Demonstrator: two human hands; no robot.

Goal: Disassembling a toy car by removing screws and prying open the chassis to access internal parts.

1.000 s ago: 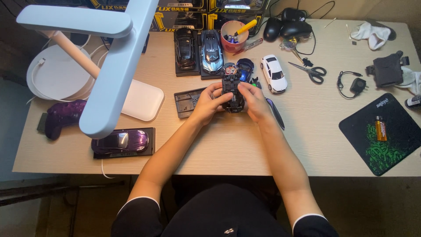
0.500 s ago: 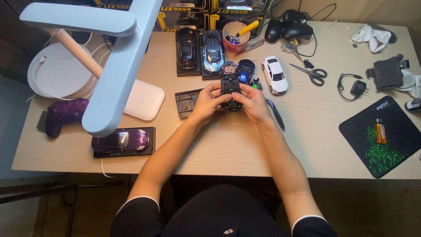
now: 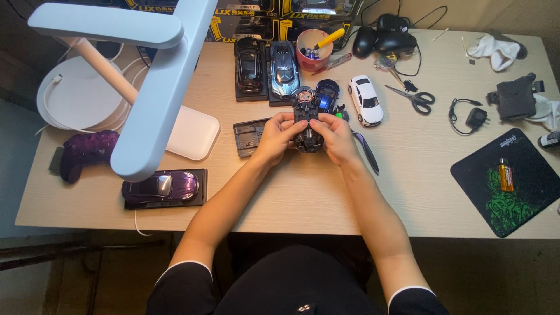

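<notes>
Both hands hold a dark toy car chassis (image 3: 307,116) upside down over the middle of the wooden desk (image 3: 303,198). My left hand (image 3: 275,137) grips its left side. My right hand (image 3: 336,138) grips its right side, thumb on the underside. A blue car body shell (image 3: 327,94) lies just behind the chassis. A black plastic base plate (image 3: 249,136) lies right beside my left hand. A dark screwdriver (image 3: 366,153) rests by my right wrist.
A white desk lamp (image 3: 146,87) overhangs the left side. Model cars on bases stand behind: black (image 3: 249,65), silver-blue (image 3: 284,65), and a purple one (image 3: 163,186) at front left. White toy car (image 3: 365,99), scissors (image 3: 411,96), red cup (image 3: 311,53), black mouse pad (image 3: 508,181) at right.
The hands and chassis stay in nearly the same spot; the fingers have shifted slightly on the chassis.
</notes>
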